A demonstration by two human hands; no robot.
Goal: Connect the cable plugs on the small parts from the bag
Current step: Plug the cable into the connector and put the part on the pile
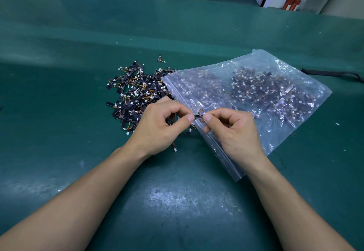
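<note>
A clear plastic bag (246,97) crammed with small wired black strips is laid on the green table (59,113), while 1 strip (198,117) is pinched between the left hand (157,128) and the right hand (234,130).

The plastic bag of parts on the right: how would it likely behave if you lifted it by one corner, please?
The plastic bag looks thin and crinkled, so it would probably sag. The parts inside lie loose in clumps and would likely slide to the low end. Whether its mouth is sealed is unclear, so some might spill.

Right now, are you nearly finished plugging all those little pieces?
Not nearly. A loose pile lies on the green table; whether those are plugged is too small to tell. Left hand and right hand pinch one small part. The plastic bag looks full.
</note>
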